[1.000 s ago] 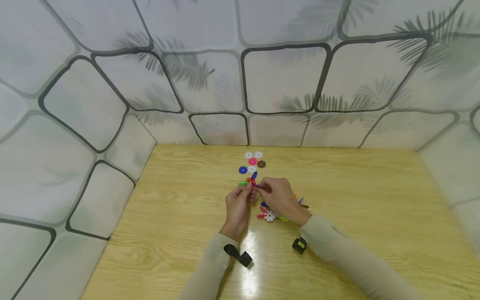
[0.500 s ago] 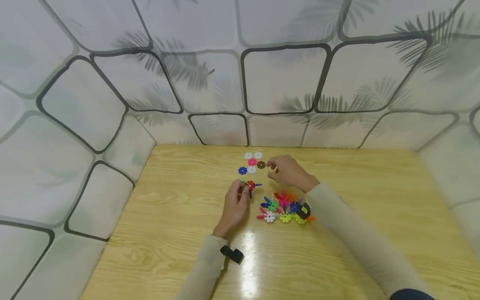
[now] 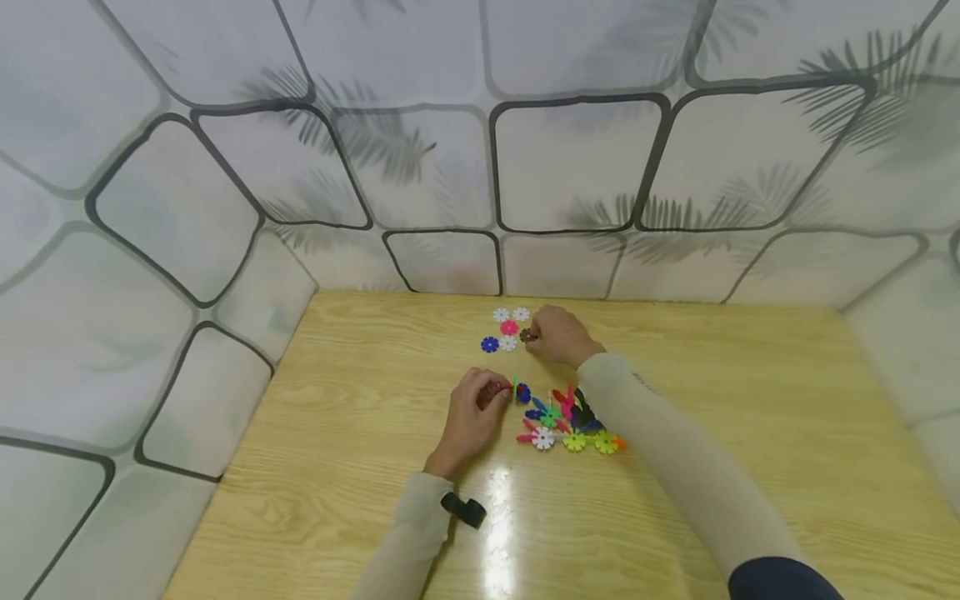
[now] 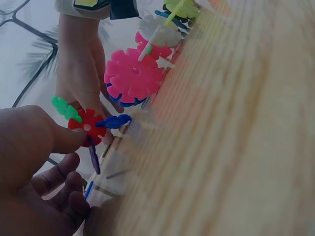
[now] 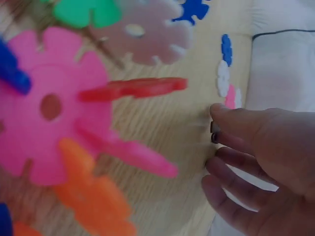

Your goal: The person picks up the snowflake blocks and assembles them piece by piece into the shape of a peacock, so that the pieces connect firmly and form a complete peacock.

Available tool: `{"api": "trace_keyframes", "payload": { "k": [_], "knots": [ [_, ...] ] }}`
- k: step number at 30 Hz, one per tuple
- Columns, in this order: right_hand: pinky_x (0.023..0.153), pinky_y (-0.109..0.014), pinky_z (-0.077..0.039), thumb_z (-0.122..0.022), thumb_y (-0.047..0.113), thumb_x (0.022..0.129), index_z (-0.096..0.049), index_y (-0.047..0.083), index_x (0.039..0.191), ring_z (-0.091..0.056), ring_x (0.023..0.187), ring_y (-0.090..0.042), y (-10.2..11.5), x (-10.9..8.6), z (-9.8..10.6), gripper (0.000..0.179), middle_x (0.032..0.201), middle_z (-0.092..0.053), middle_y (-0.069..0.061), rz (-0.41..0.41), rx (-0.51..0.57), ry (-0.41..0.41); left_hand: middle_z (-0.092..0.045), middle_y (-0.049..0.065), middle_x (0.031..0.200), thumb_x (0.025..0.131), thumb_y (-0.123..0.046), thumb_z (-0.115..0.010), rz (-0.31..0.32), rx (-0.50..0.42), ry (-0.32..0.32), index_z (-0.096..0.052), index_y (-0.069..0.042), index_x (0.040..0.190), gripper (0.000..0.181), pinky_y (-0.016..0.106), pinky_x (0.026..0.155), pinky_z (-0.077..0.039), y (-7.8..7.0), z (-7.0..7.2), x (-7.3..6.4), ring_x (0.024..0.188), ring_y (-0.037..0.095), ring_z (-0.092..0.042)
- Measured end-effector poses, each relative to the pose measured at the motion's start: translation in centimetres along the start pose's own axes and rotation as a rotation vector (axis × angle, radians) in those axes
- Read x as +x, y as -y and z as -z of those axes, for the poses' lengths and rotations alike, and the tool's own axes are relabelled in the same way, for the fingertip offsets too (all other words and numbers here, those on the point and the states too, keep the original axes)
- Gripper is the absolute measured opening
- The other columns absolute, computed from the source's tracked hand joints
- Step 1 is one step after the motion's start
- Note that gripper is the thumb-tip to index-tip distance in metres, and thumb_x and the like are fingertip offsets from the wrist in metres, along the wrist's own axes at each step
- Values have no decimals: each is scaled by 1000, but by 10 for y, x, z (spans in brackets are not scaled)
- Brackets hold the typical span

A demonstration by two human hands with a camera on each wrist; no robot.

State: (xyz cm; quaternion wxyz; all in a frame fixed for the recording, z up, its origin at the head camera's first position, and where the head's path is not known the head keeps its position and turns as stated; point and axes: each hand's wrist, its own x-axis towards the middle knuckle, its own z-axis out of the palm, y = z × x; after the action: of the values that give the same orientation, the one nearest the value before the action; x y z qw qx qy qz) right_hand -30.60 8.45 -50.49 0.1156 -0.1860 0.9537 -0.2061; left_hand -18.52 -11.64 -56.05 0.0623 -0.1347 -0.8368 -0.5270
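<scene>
My left hand [image 3: 474, 417] pinches a red notched disc [image 4: 87, 126] between thumb and finger. Slotted into that disc's edge are a green disc [image 4: 66, 109], a blue disc [image 4: 114, 122] and a purple disc [image 4: 94, 157]. Farther back, my right hand [image 3: 562, 335] pinches a brown disc [image 3: 527, 335] at the right side of a loose group of discs. In the right wrist view, thumb and forefinger close on its dark edge [image 5: 214, 132], while the other fingers curl loosely below.
Loose flat discs lie at the back: white [image 3: 507, 342], pink [image 3: 509, 327] and blue [image 3: 490, 344]. A cluster of joined discs [image 3: 574, 440] in several colours sits below the right forearm. The wooden table [image 3: 360, 375] meets a patterned wall [image 3: 435, 167].
My right hand has left the red piece, reached away to the back and taken hold of the brown disc. The left hand keeps the joined piece and has turned it.
</scene>
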Motion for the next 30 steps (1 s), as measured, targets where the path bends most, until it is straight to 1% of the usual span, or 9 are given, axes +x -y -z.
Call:
{"api": "trace_keyframes", "payload": {
  "k": [2, 5, 7, 12, 17, 20, 23, 25, 30],
  "knots": [
    [92, -45, -60, -81, 18, 101, -75, 3, 91, -69, 96, -27, 2, -2, 1, 19, 105, -75, -12, -1, -11, -13, -69, 11, 100, 103, -1, -72, -14, 17, 9, -75, -5, 107, 6, 20, 77, -51, 1, 0, 0, 88, 10, -59],
    [94, -46, -61, -81, 14, 100, -76, 3, 92, -70, 97, -29, 3, -3, 0, 15, 104, -76, -13, -2, 13, -20, -70, 11, 98, 102, 1, -70, -29, 29, 15, -73, -4, 106, 7, 20, 75, -50, -1, -1, 0, 84, 10, -59],
    [95, -46, -61, -79, 11, 100, -76, 1, 101, -71, 101, -29, 2, -4, -1, 10, 107, -76, -14, -6, 62, -7, -71, 12, 96, 101, 3, -69, -26, 26, 17, -73, -4, 106, 8, 20, 74, -50, -3, -1, 0, 83, 11, -58],
    [96, -44, -60, -77, 7, 99, -71, 1, 123, -69, 104, -30, -1, -5, -2, 26, 112, -74, -16, -21, 155, 63, -70, 11, 95, 102, 2, -67, -47, 8, 15, -72, -4, 106, 9, 21, 74, -51, -1, -1, -1, 83, 12, -59],
    [85, -36, -58, -79, 6, 93, -72, 5, 105, -67, 93, -24, -2, -8, 2, 14, 102, -72, -12, 58, 164, 120, -69, 7, 95, 106, -4, -63, -147, 21, -10, -70, -7, 107, 8, 23, 72, -50, 15, -5, 1, 81, 11, -58],
    [84, -32, -60, -79, 6, 94, -72, 5, 99, -71, 90, -20, -5, -14, 3, 8, 99, -76, -11, 142, 287, 163, -70, 6, 98, 109, -6, -62, -161, 24, -8, -69, -8, 108, 8, 23, 73, -50, 20, -7, 2, 83, 11, -60],
    [83, -33, -65, -77, 7, 99, -75, 4, 105, -78, 88, -21, -7, -24, 4, 7, 100, -81, -13, 192, 450, 192, -72, 8, 102, 108, -4, -62, -145, 17, -1, -69, -7, 109, 8, 23, 77, -51, 17, -4, 2, 88, 12, -62],
    [80, -35, -67, -74, 7, 101, -75, 2, 113, -80, 86, -25, -8, -32, 6, 12, 101, -82, -17, 190, 538, 200, -72, 10, 102, 107, -2, -62, -118, 14, 5, -70, -6, 109, 9, 24, 78, -52, 16, -2, 2, 89, 12, -62],
    [79, -35, -67, -70, 6, 105, -74, 0, 123, -81, 89, -27, -7, -43, 4, 20, 106, -83, -18, 174, 636, 191, -73, 11, 106, 108, 0, -61, -14, 7, 40, -71, -5, 113, 12, 25, 83, -52, 14, 2, 3, 93, 13, -62]
  ]
}}
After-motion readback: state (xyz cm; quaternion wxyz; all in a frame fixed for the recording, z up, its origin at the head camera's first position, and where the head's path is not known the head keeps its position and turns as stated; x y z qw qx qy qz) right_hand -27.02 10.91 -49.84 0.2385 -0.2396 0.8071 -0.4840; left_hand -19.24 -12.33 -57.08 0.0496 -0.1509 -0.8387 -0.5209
